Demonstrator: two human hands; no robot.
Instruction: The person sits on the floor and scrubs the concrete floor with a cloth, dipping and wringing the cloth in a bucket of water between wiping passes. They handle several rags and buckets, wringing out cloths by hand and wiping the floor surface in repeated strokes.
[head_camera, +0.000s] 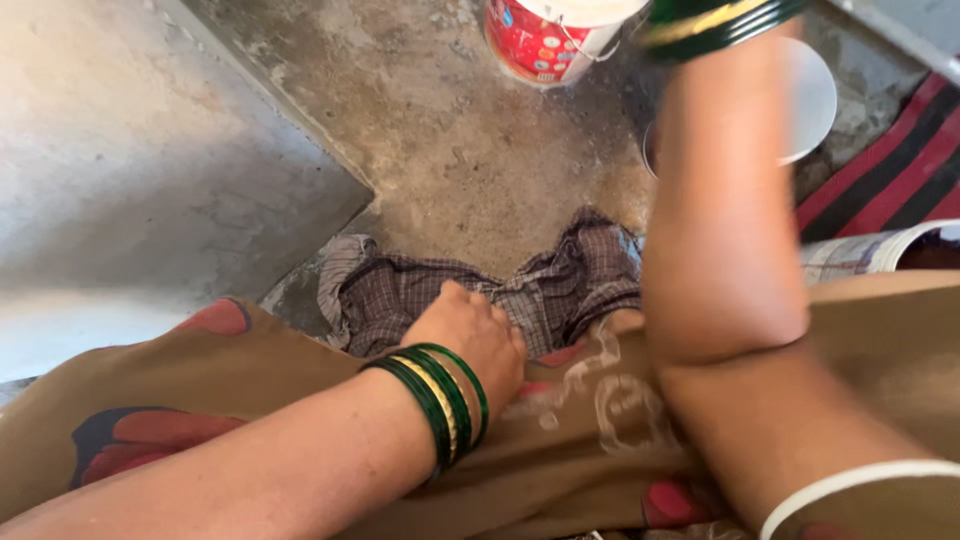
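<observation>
A wet, grey-brown checked cloth lies crumpled on the concrete floor just in front of my knees. My left hand rests on its near edge with the fingers curled down into the fabric; green and gold bangles circle that wrist. My right forearm rises steeply to the top edge of the view, with green bangles at the wrist. The right hand itself is out of the picture.
A red and white plastic bucket stands at the top centre. A white round lid or plate shows behind my right arm. A red and black striped cloth lies at the right. A raised concrete slab fills the left.
</observation>
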